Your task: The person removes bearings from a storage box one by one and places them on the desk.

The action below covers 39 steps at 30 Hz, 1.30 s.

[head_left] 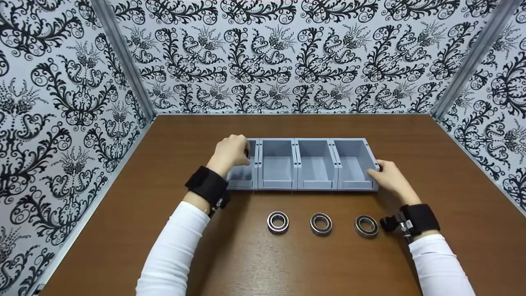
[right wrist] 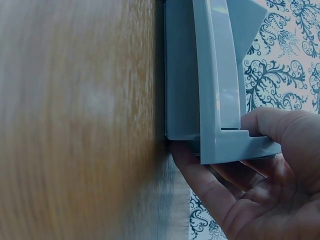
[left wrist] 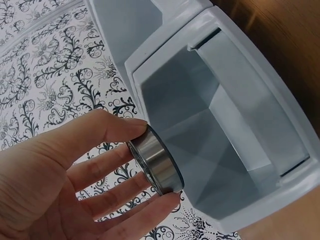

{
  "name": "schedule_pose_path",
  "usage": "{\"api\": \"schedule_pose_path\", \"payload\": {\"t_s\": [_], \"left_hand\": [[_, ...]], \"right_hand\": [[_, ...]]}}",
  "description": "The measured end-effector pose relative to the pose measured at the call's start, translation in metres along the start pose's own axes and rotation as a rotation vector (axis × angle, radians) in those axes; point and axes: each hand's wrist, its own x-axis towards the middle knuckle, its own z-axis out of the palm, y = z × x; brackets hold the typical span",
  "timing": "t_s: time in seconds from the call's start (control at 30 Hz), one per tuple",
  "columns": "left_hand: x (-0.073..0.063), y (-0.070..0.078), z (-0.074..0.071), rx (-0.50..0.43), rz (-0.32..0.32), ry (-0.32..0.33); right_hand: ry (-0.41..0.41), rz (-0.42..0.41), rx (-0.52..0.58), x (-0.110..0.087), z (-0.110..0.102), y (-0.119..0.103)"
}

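Note:
My left hand (head_left: 233,153) pinches a ball bearing (left wrist: 159,161) between thumb and fingers, over the leftmost bin (head_left: 242,185) of a row of grey bins. In the left wrist view the bearing's shiny outer ring faces the bin's opening. My right hand (head_left: 388,176) grips the outer side wall of the rightmost bin (head_left: 356,186); in the right wrist view the thumb lies over the wall's top edge and the fingers are against its outside. Three more bearings lie flat in front of the bins: a left one (head_left: 278,232), a middle one (head_left: 321,233) and a right one (head_left: 366,235).
Two more bins, a left-middle one (head_left: 277,185) and a right-middle one (head_left: 315,185), stand joined between the outer two. The brown wooden table (head_left: 287,267) reaches back to a patterned wall (head_left: 287,61), with another patterned wall (head_left: 61,102) along the left.

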Motion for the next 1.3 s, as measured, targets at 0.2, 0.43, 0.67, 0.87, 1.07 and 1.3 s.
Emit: {"api": "schedule_pose_path", "payload": {"t_s": [0.2, 0.43, 0.67, 0.87, 1.07, 1.3], "left_hand": [[-0.002, 0.000, -0.002, -0.012, -0.010, -0.009], [-0.004, -0.001, -0.003, -0.019, -0.007, -0.003], [-0.006, 0.001, -0.004, -0.014, -0.011, -0.003], [-0.009, 0.002, -0.005, -0.011, -0.008, 0.008], [-0.014, 0.001, -0.003, -0.008, 0.002, 0.023], [-0.020, 0.002, -0.001, -0.002, 0.005, 0.038]], "right_hand": [[0.006, -0.008, 0.004, 0.001, 0.001, 0.001], [0.007, -0.012, 0.008, 0.001, 0.001, 0.002], [0.004, -0.001, 0.004, 0.000, 0.001, 0.000], [0.001, 0.004, -0.004, -0.001, 0.000, 0.000], [0.004, 0.006, -0.005, 0.000, 0.001, 0.001], [0.004, 0.010, -0.009, 0.000, 0.000, 0.001]]}}
